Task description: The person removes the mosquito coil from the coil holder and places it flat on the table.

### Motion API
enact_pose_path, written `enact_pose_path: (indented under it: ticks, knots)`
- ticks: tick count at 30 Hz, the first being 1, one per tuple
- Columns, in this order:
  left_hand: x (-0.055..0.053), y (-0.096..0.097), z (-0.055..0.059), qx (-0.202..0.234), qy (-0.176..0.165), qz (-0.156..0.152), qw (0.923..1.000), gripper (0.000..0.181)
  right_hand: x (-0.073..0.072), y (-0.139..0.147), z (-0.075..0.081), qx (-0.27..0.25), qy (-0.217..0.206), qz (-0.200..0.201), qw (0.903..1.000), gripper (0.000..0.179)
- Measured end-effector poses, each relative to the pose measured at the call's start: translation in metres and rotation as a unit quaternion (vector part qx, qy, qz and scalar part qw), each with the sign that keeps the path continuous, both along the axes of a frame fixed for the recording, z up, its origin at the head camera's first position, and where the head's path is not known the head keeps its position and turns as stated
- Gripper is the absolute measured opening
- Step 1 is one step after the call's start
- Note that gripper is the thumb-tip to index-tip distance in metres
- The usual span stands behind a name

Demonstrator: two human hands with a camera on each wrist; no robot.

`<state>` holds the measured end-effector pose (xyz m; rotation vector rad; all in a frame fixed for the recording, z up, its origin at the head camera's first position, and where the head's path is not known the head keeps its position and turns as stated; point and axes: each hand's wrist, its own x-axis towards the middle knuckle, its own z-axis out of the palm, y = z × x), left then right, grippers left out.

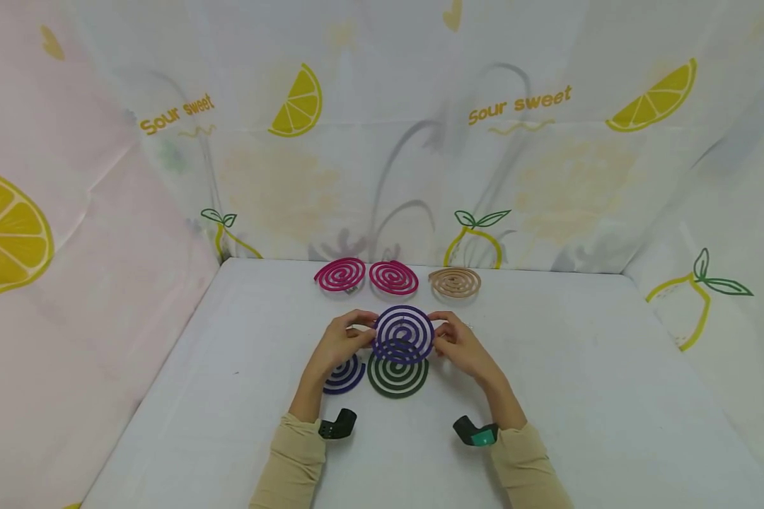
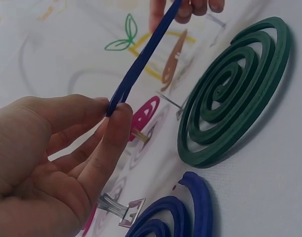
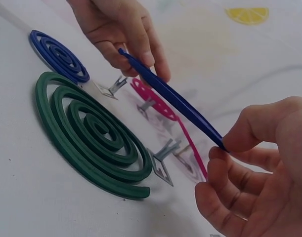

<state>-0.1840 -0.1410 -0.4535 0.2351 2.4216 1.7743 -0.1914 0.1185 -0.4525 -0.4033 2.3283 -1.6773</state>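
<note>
A blue mosquito coil (image 1: 404, 334) is held up off the table between both hands, seen edge-on in the wrist views. My left hand (image 1: 340, 343) pinches its left rim between thumb and fingers. On the opposite rim, my right hand (image 1: 463, 350) has the same kind of pinch. A green mosquito coil (image 2: 219, 92) lies flat on the table below, partly overlapped by the held coil in the head view. Left of it lies another blue mosquito coil (image 2: 202, 207), partly hidden by the left hand and wrist in the head view.
Farther back are two magenta coils (image 1: 393, 277) and a tan coil (image 1: 455, 283), raised above the table. Small metal stands (image 3: 163, 158) are on the white table (image 1: 579, 382) beyond the flat coils. A lemon-printed cloth (image 1: 388, 162) closes off the back.
</note>
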Motion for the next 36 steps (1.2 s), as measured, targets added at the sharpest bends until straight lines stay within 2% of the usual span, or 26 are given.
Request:
enact_pose_path:
  ticks: [8,13,22,29,31,36]
  knots:
    - [0.001,0.003,0.001,-0.006,0.014,-0.027,0.9995,0.042,0.0,0.005,-0.001,0.001,0.002,0.0,1.0,0.043]
    - [0.002,0.004,0.001,-0.015,0.004,-0.024,0.9996,0.041,-0.001,0.006,-0.002,0.004,0.002,0.008,1.0,0.042]
    - [0.004,0.005,0.003,-0.031,0.012,-0.032,0.9989,0.039,0.0,0.01,0.003,0.018,0.011,0.007,0.9997,0.039]
    - [0.004,0.005,0.0,-0.051,0.03,-0.058,0.9966,0.042,-0.001,0.015,0.002,0.027,0.011,0.019,0.9994,0.039]
    - [0.006,0.005,0.004,-0.055,0.037,-0.067,0.9955,0.044,-0.002,0.017,0.001,0.034,0.01,0.019,0.9992,0.039]
    - [0.018,0.007,0.027,-0.066,0.047,-0.09,0.9926,0.045,-0.002,0.021,0.003,0.047,-0.003,0.024,0.9986,0.04]
